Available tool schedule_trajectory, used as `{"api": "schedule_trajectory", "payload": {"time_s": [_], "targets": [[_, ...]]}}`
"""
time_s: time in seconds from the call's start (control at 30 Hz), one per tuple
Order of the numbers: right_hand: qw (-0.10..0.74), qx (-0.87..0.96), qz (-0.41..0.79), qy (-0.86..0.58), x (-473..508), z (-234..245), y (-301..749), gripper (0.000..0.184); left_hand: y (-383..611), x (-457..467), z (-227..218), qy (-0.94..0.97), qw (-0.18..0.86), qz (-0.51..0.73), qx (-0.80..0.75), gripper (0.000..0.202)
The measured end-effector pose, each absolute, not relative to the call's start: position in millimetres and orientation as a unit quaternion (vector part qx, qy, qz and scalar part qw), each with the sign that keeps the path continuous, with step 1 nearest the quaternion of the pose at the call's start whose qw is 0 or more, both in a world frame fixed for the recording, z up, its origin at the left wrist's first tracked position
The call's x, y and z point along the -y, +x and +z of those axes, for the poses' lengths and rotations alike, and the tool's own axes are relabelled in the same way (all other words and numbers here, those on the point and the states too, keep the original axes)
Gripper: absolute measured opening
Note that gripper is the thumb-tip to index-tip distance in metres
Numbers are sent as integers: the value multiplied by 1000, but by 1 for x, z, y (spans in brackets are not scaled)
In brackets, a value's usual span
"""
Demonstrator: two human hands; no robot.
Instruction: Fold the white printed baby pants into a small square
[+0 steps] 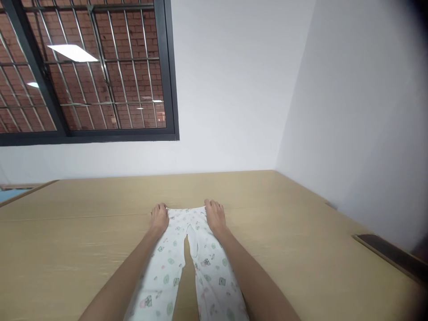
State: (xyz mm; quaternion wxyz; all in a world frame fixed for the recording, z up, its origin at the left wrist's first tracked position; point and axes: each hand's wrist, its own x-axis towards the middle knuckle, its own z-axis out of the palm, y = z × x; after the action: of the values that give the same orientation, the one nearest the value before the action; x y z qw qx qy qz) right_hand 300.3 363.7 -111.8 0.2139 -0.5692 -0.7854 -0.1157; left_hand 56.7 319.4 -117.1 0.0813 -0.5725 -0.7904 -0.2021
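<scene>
A pair of white pants [210,267] printed with small green and pink figures lies on the tan tabletop [287,249]. Its waistband is stretched straight between my two hands, and the legs run down toward me with a gap between them. My left hand [159,218] has its fingers closed round the left corner of the waistband. At the right corner, my right hand [216,215] grips the waistband the same way. The lower ends of the legs are cut off by the bottom of the view.
Behind the table stands a white wall [234,89] with a dark-framed barred window [173,89] at the upper left. Another white wall [351,111] borders the right side. A dark recessed strip [391,254] lies along the table's right edge. Something light blue [11,194] shows beyond the far left edge.
</scene>
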Motion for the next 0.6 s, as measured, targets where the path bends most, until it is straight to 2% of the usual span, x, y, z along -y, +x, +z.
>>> {"api": "schedule_trajectory", "payload": {"time_s": [0.17,0.33,0.4,0.5,0.6], "targets": [[204,790,-126,-564,-363,-113,301,35,86,-294,-96,-625,85,-228,741,25],[200,787,-123,-570,-365,-115,302,29,161,-211,-86,-762,50,-212,610,19],[202,787,-121,-570,-366,-114,303,29,192,-171,-97,-803,24,-191,564,12],[208,784,-117,-573,-366,-114,302,29,229,-131,-128,-875,48,-132,463,22],[213,780,-112,-578,-367,-114,302,28,250,-119,-159,-889,73,-112,438,19]]}}
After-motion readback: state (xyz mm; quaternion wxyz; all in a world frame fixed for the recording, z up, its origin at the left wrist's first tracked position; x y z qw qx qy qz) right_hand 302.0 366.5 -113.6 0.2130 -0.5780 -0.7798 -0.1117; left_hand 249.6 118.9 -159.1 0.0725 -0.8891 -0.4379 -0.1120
